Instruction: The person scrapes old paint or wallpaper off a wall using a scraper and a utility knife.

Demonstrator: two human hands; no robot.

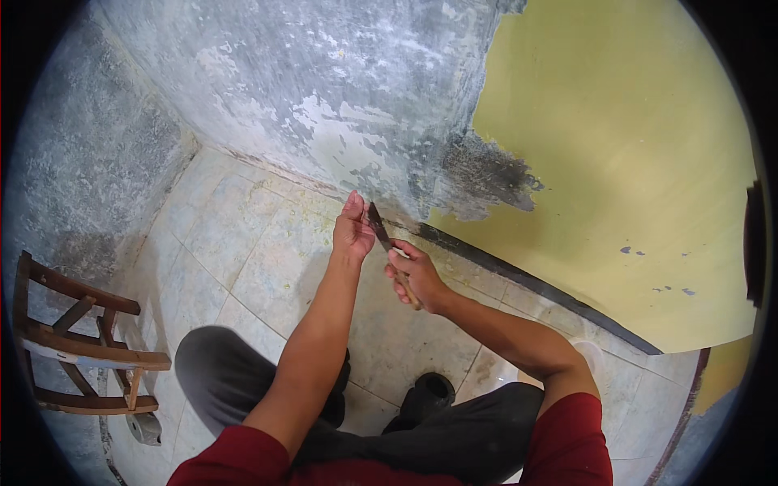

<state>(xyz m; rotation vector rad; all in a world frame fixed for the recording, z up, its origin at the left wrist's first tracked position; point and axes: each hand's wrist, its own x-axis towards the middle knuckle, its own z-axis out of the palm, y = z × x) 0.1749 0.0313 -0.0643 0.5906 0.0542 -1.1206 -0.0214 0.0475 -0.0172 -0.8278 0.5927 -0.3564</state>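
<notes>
My right hand (418, 277) is closed around the pale wooden handle of a scraper (378, 225) with a narrow dark blade. The blade points up and left toward the foot of the wall. Just left of it is my left hand (353, 233), fingers stretched upward and palm partly turned to the blade; whether they touch is hard to tell. Both hands are in front of the wall (324, 134), whose bare grey surface has whitish patches. To the right, yellow-green paint (624, 154) covers the wall down to a ragged edge beside a blackened patch (490, 174).
Light floor tiles (251, 267) carry small flakes near the wall's base. A dark skirting strip (535, 283) runs along the yellow part. At the left stands slatted wooden furniture (97, 352), with a greyish roundish item (146, 428) beside it. A pale round container (589, 356) is partly hidden by my right arm.
</notes>
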